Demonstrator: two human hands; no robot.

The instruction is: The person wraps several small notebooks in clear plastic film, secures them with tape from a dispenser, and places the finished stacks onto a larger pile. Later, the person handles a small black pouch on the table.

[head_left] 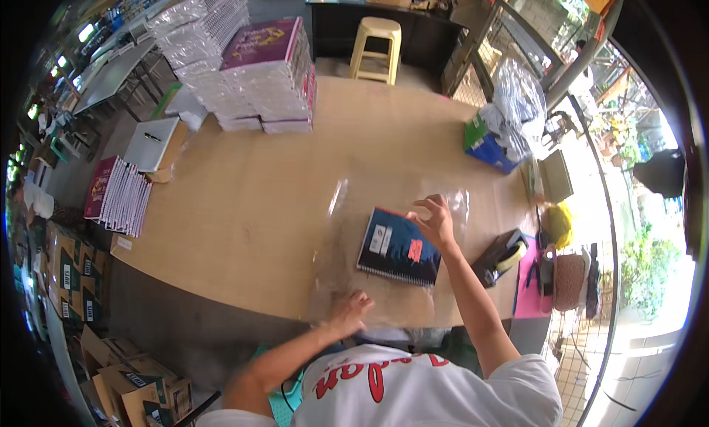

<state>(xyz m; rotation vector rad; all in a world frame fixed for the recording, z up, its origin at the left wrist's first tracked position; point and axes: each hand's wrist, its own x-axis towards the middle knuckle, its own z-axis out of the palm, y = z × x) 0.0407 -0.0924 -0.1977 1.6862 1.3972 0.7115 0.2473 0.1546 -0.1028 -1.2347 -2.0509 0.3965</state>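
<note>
Dark spiral notebook between the two hands, right hand nearer

12 o'clock = straight away from the wearer

Left hand (pixel 353 312): by the near table edge, over the near-left part of a clear plastic film (pixel 399 301); fingers loosely bent, cannot tell whether they pinch the film. Notebook (pixel 396 242) lies at about 1 o'clock from it, a gap between

Notebook: flat on the film, cover up, pink label on its right half. Wire edge faces the wearer; long axis appears to run along it, roughly 9:30 to 3:30

Right hand (pixel 434 219): just beside the notebook's far-right corner, thumb and fingers curled toward each other; any hold on film or cover cannot be made out. Notebook at about 8 o'clock from it

Surface: tan tabletop (pixel 236 198). From the notebook, black tape dispenser (pixel 501 257) at 3 o'clock, pile of spiral books (pixel 118 197) toward 10, blue-green box (pixel 491 146) holding crumpled plastic between 1 and 2, tall wrapped stacks (pixel 258 73) at 11

Room: yellow stool (pixel 377 47) beyond the far edge, near 12
</note>
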